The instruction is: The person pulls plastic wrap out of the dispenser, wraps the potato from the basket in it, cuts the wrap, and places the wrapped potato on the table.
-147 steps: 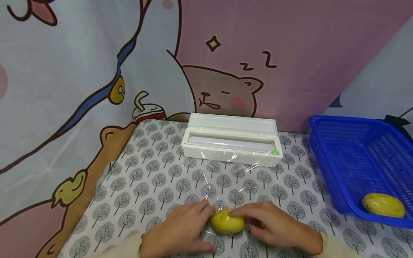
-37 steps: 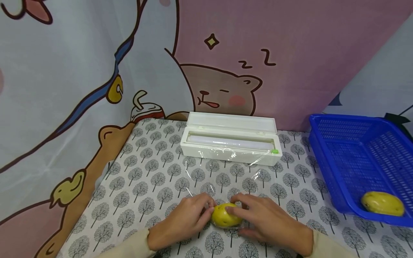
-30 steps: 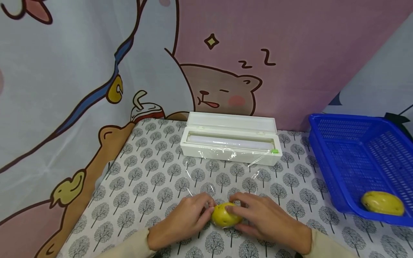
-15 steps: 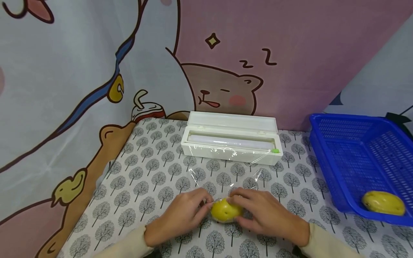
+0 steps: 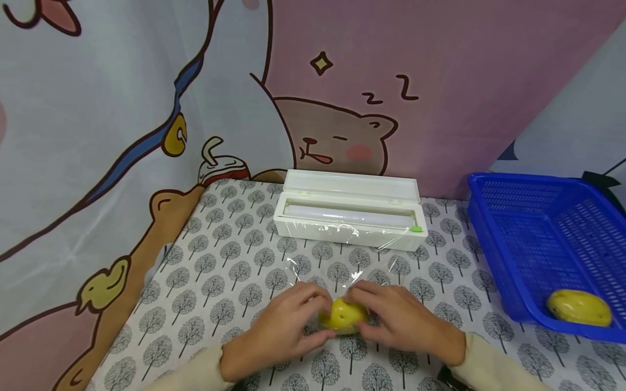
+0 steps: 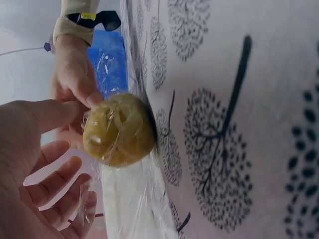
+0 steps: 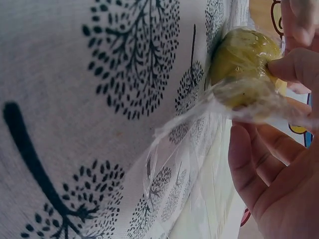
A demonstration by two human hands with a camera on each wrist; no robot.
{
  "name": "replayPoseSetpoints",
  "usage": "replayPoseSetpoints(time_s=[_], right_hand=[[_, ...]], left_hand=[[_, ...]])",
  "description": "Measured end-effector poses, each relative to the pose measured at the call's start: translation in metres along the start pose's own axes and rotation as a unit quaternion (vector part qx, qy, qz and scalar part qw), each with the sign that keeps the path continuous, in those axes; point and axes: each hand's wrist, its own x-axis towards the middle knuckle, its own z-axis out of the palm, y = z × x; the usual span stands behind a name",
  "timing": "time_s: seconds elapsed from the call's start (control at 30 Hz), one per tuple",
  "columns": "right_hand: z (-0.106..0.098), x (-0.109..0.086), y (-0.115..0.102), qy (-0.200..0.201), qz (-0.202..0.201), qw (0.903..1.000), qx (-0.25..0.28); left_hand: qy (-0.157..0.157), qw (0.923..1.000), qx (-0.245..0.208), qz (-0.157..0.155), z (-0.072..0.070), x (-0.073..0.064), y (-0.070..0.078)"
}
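Observation:
A yellow potato (image 5: 346, 316), wrapped in clear cling film, lies on the tree-print cloth near the front. My right hand (image 5: 398, 317) holds its right end, thumb on the near side and fingers on the far side. In the right wrist view the thumb presses the wrapped potato (image 7: 244, 64), with bunched film (image 7: 249, 99) around it. My left hand (image 5: 288, 320) is around the left end, thumb and fingers apart. The left wrist view shows its fingers (image 6: 55, 184) spread and loosely bent beside the potato (image 6: 119, 130). A film sheet (image 5: 337, 271) stretches back from the potato.
Behind the hands stands a white cling film box (image 5: 352, 233), lid up, with a roll (image 5: 349, 215) inside and a green slider (image 5: 417, 229) at its right end. To the right, a blue basket (image 5: 533, 260) holds another yellow potato (image 5: 579, 308). A printed curtain hangs behind.
The potato has rolled slightly away from me, toward the box, gathering film round it. Both hands have moved with it. My left fingers have loosened from a pinch at its left end and spread.

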Motion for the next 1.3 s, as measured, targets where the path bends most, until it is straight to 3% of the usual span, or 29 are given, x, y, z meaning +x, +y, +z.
replayPoseSetpoints(time_s=[0.1,0.37,0.67,1.07,1.3], right_hand=[[-0.001,0.001,0.000,-0.013,0.014,0.9998,0.009],[-0.001,0.002,0.001,-0.023,0.029,0.9989,0.027],[0.001,0.001,0.004,-0.002,0.020,0.9987,0.047],[0.002,0.002,0.008,0.026,0.007,0.9996,0.014],[0.002,0.002,0.013,0.059,-0.026,0.9968,0.047]], left_hand=[[-0.008,0.9997,0.016,0.015,0.004,0.000,0.000],[-0.016,0.9998,0.010,0.006,0.009,0.000,-0.004],[-0.036,0.9959,-0.068,-0.048,0.008,0.007,-0.011],[-0.068,0.9820,-0.131,-0.118,0.007,0.023,-0.020],[-0.073,0.9733,-0.161,-0.147,0.010,0.028,-0.026]])
